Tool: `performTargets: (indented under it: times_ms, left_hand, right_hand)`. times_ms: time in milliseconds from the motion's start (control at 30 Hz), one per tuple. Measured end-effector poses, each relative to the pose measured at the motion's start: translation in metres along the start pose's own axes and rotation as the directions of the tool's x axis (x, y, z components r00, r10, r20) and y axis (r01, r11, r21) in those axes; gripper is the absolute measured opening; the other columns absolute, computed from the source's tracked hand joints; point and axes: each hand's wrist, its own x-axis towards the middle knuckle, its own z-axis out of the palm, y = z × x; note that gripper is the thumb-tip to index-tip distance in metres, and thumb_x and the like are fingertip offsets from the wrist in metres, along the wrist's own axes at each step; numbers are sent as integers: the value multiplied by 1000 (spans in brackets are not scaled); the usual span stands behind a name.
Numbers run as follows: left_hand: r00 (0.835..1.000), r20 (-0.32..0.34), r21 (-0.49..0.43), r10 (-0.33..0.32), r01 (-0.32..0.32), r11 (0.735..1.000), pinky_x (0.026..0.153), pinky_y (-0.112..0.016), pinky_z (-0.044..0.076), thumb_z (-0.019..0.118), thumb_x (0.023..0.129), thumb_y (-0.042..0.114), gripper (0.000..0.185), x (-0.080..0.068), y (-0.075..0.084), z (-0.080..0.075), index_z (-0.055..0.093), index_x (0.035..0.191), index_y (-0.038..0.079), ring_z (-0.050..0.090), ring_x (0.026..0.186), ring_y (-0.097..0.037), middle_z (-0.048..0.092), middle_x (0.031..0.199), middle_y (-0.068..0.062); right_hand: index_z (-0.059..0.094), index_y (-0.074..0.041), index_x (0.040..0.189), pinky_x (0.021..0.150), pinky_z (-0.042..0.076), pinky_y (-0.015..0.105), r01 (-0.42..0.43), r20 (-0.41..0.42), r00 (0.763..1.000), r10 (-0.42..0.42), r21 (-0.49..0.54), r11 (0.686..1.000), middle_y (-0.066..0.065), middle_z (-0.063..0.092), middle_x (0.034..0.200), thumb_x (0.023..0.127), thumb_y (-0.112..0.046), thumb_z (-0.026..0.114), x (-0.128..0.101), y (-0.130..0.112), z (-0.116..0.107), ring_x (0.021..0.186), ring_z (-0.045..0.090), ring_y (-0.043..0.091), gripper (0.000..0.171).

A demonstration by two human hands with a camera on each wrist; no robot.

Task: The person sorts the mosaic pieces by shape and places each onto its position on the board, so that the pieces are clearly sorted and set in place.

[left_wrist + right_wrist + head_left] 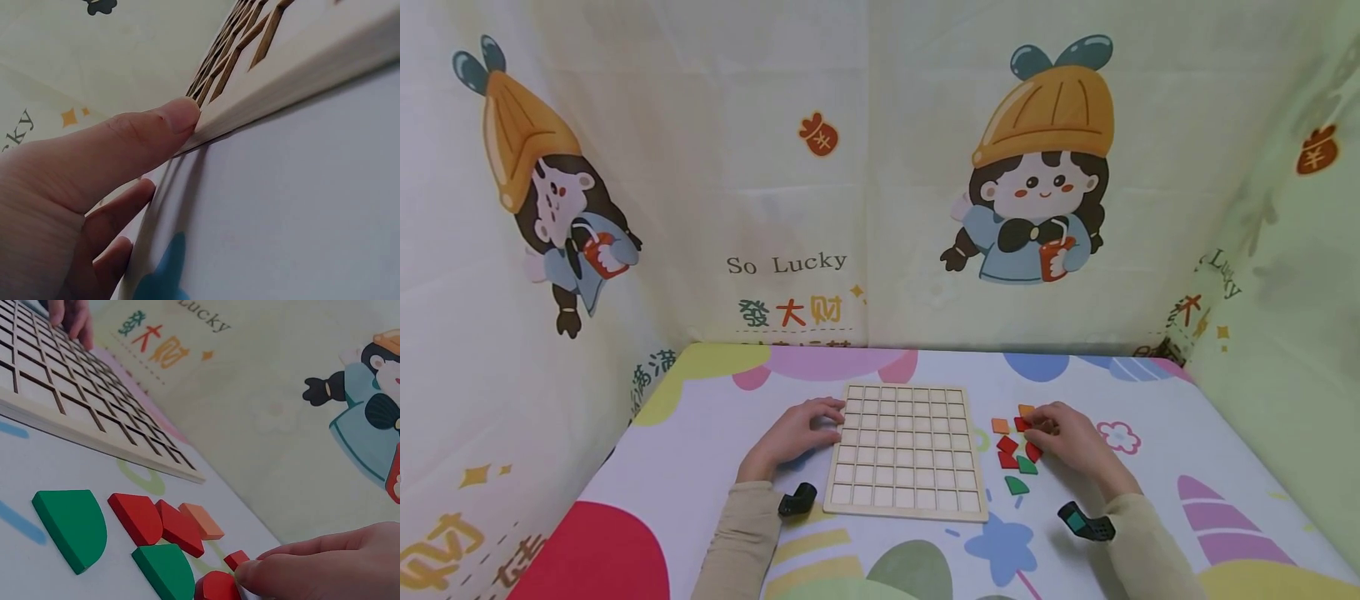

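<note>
A square wooden grid board lies flat, its cells showing pale bottoms. Against its left edge rests my left hand; the straight thumb touches the rim, other fingers loosely bent. To the board's right, my right hand pinches a small red tile between thumb and fingertips, low over the scattered pieces. Around it lie a red square, a red rounded piece, another red piece partly hidden, two green quarter-rounds and orange squares.
A white tablecloth with colourful printed shapes covers the table. Patterned fabric hangs behind and at both sides. Each wrist carries a small black camera.
</note>
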Motion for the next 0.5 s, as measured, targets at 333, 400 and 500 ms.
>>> performTargets:
  times_ms: [333, 400, 500]
  left_hand:
    - [1000, 2, 3, -5, 5, 1000, 114, -48, 30, 75, 86, 18, 22, 0, -1, 0, 71, 106, 12, 41, 138, -27, 56, 139, -2]
    - [1000, 2, 4, -5, 5, 1000, 114, -48, 30, 76, 86, 18, 22, 0, -1, 0, 71, 106, 12, 41, 138, -27, 56, 139, -2]
    - [1000, 2, 5, -7, 7, 1000, 114, -48, 30, 76, 86, 19, 21, 0, -1, 0, 71, 106, 13, 41, 137, -27, 56, 139, -2]
  right_hand:
    - [69, -9, 110, 72, 51, 29, 47, 30, 998, -47, -13, 999, 4, 60, 98, 86, -20, 76, 0, 1, -3, 86, 53, 19, 27]
    - [68, -8, 108, 74, 52, 31, 46, 31, 998, -45, -8, 999, 4, 60, 98, 85, -20, 76, 0, 1, -4, 87, 55, 19, 27]
    - [67, -8, 111, 78, 52, 33, 37, 33, 999, -36, -1, 999, 4, 62, 101, 85, -19, 76, -2, 3, -5, 90, 56, 20, 29]
